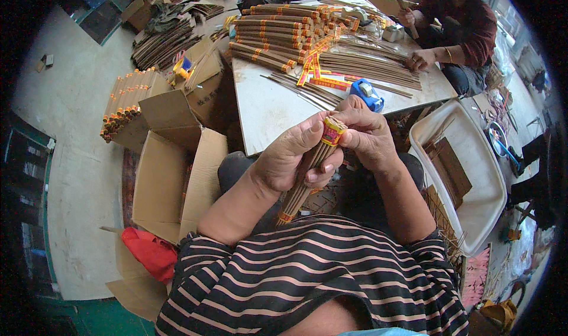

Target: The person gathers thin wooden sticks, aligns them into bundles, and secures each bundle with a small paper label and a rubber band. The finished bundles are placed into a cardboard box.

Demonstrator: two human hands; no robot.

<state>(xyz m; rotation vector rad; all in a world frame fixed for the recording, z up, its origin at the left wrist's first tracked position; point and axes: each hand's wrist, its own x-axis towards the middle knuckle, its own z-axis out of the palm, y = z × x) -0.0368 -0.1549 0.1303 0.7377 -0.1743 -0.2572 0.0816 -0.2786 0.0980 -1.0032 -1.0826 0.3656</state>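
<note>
A bundle of brown incense sticks (294,198) slants up in front of my chest, with a yellow-and-red paper band (332,131) round its upper end and another band low down. My left hand (283,159) is closed round the upper part of the bundle. At the top, my right hand (370,136) pinches the banded end between thumb and fingers. Just beyond my hands, a blue tape dispenser (367,95) stands on the white table (260,114). Loose incense sticks (373,68) and yellow-red paper strips (316,63) lie behind it.
Banded bundles (269,34) are stacked on the table's far left. An open cardboard box (157,185) stands at my left, a white plastic tub (488,188) at my right. Across the table, a person in a dark red sleeve (476,31) handles sticks; another person sits further back.
</note>
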